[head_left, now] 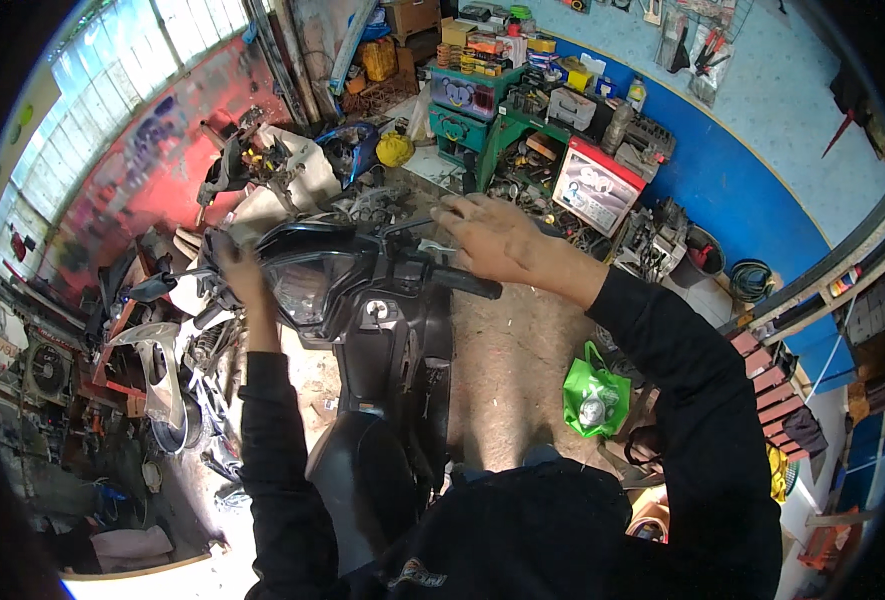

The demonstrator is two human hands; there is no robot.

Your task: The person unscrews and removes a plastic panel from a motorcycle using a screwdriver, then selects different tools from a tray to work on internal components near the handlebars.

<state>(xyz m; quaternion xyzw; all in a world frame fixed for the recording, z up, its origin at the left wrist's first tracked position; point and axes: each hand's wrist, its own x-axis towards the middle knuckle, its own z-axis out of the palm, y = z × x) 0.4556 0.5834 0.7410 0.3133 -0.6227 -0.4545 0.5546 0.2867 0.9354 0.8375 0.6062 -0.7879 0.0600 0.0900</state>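
Observation:
A black scooter point(372, 345) stands in front of me, its handlebar turned and its dark seat point(362, 475) near my body. My right hand point(497, 240) is above the right handlebar grip point(467, 282), back of the hand up. Its bent fingers close at the end of a thin black rod point(407, 227); whether this is a lever or a mirror stem I cannot tell. My left hand point(242, 275), smeared by motion, is at the left end of the handlebar, beside the scooter's headlight panel point(307, 285). A black mirror point(152, 287) sticks out left of it. The left fingers are unclear.
Scooter parts and white panels point(157, 365) crowd the left. Green drawers point(459, 130), boxes and a red-and-white case point(597, 185) line the far wall. A green bag point(595, 395) sits on the floor at right, near a black bucket point(700, 250) and coiled hose point(752, 280).

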